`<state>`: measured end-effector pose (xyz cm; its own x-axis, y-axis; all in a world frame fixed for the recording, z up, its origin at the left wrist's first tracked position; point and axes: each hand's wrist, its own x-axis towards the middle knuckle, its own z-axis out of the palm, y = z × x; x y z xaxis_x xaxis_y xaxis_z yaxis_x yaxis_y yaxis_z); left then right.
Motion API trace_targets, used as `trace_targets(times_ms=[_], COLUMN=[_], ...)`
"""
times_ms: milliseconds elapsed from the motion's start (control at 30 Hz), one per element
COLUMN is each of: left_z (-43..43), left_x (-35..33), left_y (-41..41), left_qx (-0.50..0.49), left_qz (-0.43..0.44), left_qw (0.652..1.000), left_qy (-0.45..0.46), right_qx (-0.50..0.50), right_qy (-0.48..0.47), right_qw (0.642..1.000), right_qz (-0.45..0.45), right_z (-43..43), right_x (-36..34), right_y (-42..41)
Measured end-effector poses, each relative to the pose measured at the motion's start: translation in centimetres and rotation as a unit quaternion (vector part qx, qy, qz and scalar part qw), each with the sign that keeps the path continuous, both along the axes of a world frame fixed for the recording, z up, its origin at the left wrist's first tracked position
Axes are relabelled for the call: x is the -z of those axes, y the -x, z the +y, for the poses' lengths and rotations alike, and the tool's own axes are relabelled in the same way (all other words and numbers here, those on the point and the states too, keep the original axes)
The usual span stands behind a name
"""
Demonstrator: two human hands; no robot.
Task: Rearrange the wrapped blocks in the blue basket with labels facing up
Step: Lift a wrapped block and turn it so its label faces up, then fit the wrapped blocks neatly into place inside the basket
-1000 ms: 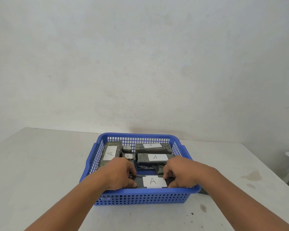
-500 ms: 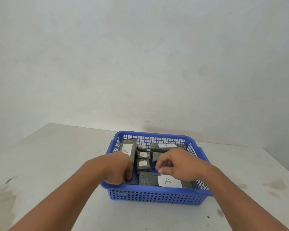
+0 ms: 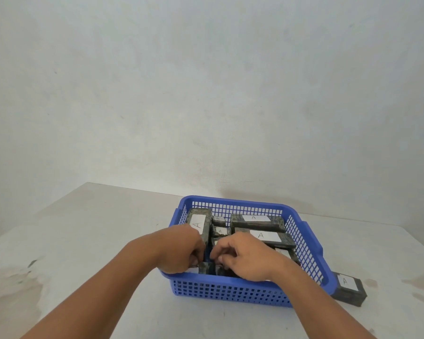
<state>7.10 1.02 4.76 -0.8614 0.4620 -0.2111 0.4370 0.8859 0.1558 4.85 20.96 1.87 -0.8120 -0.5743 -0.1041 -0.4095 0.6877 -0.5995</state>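
Both hands inside blue basket (image 3: 301,233), near front wall. Left hand (image 3: 181,250) and right hand (image 3: 245,259) curled tight on small wrapped blocks (image 3: 206,267); exact grip hidden. Advice: turn one block at a time, seat flat, label skyward, without disturbing the labelled long blocks (image 3: 264,237) behind.

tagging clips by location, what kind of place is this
Probably a bare indoor workspace set up for a sorting exercise: a plain white table, a blank wall, and one blue basket of labelled wrapped blocks.
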Motion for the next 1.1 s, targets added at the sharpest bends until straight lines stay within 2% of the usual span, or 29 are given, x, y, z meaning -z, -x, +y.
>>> trace_targets(times_ms=[100,200,267,333,400,533,733,833,933,1100], left_z=[-0.2,-0.4,-0.3,-0.3,-0.3,-0.3,0.1,0.3,0.6,1.3], left_x=[-1.1,-2.3,-2.4,-1.8,-0.9,1.0,2.3,2.2,2.2,2.4], left_y=[-0.2,-0.1,0.2,0.6,1.0,1.2,0.9,0.5,0.7,1.0], left_qx=[-0.014,-0.017,-0.023,-0.032,-0.046,-0.079,-0.094,-0.064,-0.079,-0.084], left_qz=[0.055,0.125,0.148,0.150,0.140,0.109,-0.027,-0.015,0.022,0.013], left_qw=[0.998,0.984,0.968,0.949,0.928,0.893,0.830,0.824,0.828,0.812], left_qy=[-0.041,-0.127,-0.204,-0.274,-0.341,-0.430,-0.549,-0.562,-0.555,-0.578], right_qx=[0.034,0.077,0.110,0.122,0.131,0.169,0.183,0.157,0.134,0.134], right_qy=[0.042,0.147,0.245,0.352,0.415,0.443,0.485,0.468,0.395,0.345], right_qw=[0.998,0.982,0.949,0.900,0.870,0.856,0.831,0.842,0.884,0.920], right_qz=[-0.007,-0.086,-0.163,-0.226,-0.234,-0.205,-0.203,-0.218,-0.210,-0.129], right_z=[-0.2,-0.6,-0.6,-0.4,0.1,0.7,0.9,0.9,0.7,0.3], right_x=[-0.1,-0.3,-0.5,-0.5,-0.4,0.1,0.1,-0.1,0.0,0.3], right_y=[0.0,-0.1,-0.1,0.0,0.3,0.6,0.8,0.6,0.4,0.1])
